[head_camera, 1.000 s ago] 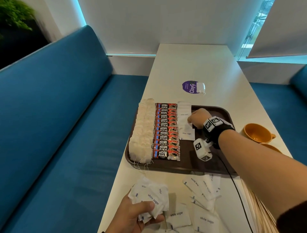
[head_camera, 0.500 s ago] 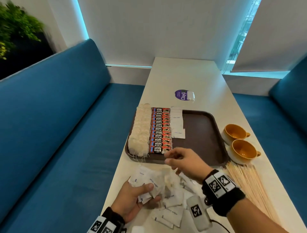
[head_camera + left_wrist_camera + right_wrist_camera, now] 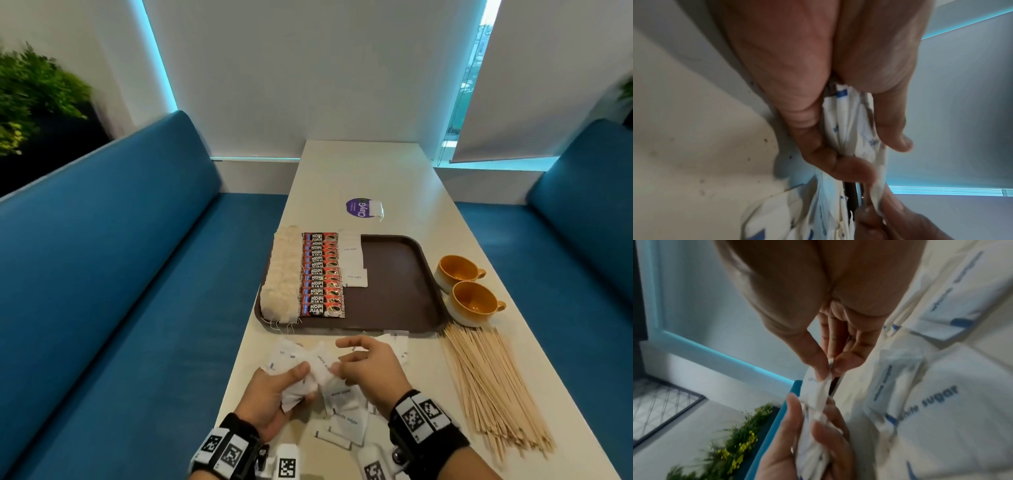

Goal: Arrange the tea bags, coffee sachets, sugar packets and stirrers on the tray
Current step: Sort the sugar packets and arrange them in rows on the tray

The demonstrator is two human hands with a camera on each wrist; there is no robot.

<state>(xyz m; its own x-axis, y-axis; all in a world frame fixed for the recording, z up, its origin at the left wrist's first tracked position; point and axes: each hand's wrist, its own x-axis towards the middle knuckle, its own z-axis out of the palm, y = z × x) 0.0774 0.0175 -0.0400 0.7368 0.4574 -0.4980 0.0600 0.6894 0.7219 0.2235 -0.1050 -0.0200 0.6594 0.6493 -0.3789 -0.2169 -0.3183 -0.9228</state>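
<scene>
The left hand (image 3: 274, 394) clutches a bunch of white sugar packets (image 3: 301, 368) over the near worktop (image 3: 445, 212); the right hand (image 3: 371, 368), directly beside it, pinches one packet's edge between thumb and forefinger, other fingers loosely spread; the tray (image 3: 394, 294) lies straight ahead, its sugar column (image 3: 352, 258) running away from the person; the right hand sits nearer it.

Soft, even daylight from the window (image 3: 479, 61) — wrist views blurred, head view's edges bowed and smeared.
</scene>
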